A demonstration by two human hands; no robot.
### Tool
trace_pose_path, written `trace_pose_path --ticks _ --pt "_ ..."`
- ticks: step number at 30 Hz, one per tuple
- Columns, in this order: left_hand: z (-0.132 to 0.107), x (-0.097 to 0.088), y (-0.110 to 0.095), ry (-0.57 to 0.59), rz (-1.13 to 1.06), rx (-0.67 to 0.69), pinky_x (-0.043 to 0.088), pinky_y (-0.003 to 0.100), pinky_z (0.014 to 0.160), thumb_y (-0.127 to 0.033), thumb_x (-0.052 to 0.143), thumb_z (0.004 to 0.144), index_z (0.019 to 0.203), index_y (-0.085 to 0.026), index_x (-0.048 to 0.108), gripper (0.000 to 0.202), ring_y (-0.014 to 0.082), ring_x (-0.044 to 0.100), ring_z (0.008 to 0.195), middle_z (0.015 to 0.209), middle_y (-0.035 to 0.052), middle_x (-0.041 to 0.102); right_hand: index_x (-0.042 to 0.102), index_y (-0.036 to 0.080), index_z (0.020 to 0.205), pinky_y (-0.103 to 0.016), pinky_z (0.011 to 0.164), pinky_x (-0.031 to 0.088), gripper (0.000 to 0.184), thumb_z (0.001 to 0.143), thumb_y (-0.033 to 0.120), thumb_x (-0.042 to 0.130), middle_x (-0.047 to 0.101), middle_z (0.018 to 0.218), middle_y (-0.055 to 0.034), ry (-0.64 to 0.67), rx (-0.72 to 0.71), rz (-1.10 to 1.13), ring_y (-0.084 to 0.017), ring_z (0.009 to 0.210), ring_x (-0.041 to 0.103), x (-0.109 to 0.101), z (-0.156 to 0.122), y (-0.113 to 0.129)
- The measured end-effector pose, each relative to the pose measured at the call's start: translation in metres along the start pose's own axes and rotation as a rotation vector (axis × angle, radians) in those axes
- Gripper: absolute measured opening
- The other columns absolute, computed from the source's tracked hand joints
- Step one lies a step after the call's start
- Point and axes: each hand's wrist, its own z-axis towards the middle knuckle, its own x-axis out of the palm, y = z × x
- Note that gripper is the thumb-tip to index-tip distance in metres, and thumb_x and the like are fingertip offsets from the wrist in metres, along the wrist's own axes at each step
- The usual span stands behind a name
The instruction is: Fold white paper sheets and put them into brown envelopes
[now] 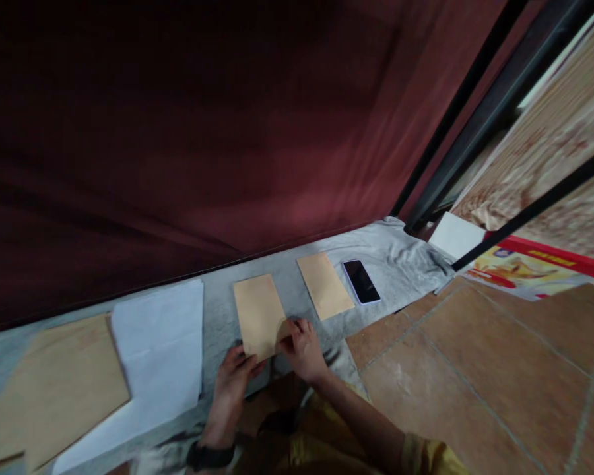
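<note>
A small tan paper rectangle (260, 310), perhaps an envelope or folded sheet, lies on the grey cloth (218, 316) in front of me. My left hand (233, 379) grips its lower left corner, thumb on top and fingers partly underneath. At the lower right edge, my right hand (303, 348) pinches the same paper with curled fingers. A second tan paper piece (325, 285) of similar size rests just to the right, apart from both hands. Beyond it lies a phone (361, 282) with a dark screen and a pale case.
To the left, large brown paper sheets (74, 382) partly overlap white paper sheets (165, 343). A dark red curtain (252, 165) hangs behind the cloth. On the right are black metal bars (455, 105), a printed red-and-yellow box (529, 267) and a tiled floor (465, 376).
</note>
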Motion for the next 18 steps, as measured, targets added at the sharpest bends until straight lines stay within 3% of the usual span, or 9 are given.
trace_pose_path --ticks 4,7,10,15,18 --pt "-0.013 0.004 -0.007 0.012 -0.108 -0.043 0.058 0.036 0.076 -0.033 0.088 0.049 0.095 -0.017 0.063 0.055 0.0209 0.073 0.074 0.085 0.0036 0.076 0.061 0.016 0.13 -0.036 0.085 0.055 0.039 0.093 0.028 0.056 0.068 0.104 -0.0106 0.041 0.051 0.239 -0.023 0.094 0.066 -0.005 0.007 -0.01" --pt "-0.016 0.005 -0.008 0.012 -0.137 -0.05 0.058 0.035 0.075 -0.032 0.088 0.05 0.098 -0.016 0.062 0.057 0.0201 0.073 0.071 0.085 0.004 0.076 0.063 0.018 0.125 -0.03 0.062 0.057 0.037 0.093 0.035 0.053 0.07 0.085 -0.0039 0.164 0.154 0.522 -0.018 0.069 0.066 -0.004 0.011 -0.013" --pt "-0.016 0.005 -0.008 0.009 -0.129 -0.07 0.058 0.035 0.073 -0.033 0.089 0.051 0.098 -0.016 0.061 0.057 0.0211 0.074 0.071 0.085 0.0044 0.076 0.065 0.018 0.115 -0.025 0.045 0.052 0.033 0.088 0.033 0.053 0.066 0.073 0.0002 0.226 0.317 0.742 -0.015 0.054 0.059 0.0 0.012 -0.012" --pt "-0.016 0.004 -0.009 0.031 -0.074 -0.083 0.059 0.034 0.07 -0.038 0.088 0.055 0.096 -0.018 0.061 0.053 0.0211 0.074 0.07 0.085 0.003 0.077 0.064 0.019 0.106 -0.026 0.055 0.058 0.03 0.079 0.028 0.056 0.069 0.088 -0.002 0.211 0.38 0.903 -0.017 0.072 0.066 0.0 0.012 -0.008" --pt "-0.013 0.005 -0.01 0.015 -0.04 -0.09 0.059 0.032 0.067 -0.036 0.089 0.054 0.094 -0.019 0.06 0.053 0.0205 0.073 0.068 0.082 0.002 0.076 0.064 0.021 0.107 -0.025 0.05 0.055 0.031 0.078 0.03 0.058 0.065 0.077 0.0027 0.21 0.398 0.892 -0.015 0.061 0.062 -0.005 0.012 -0.008"
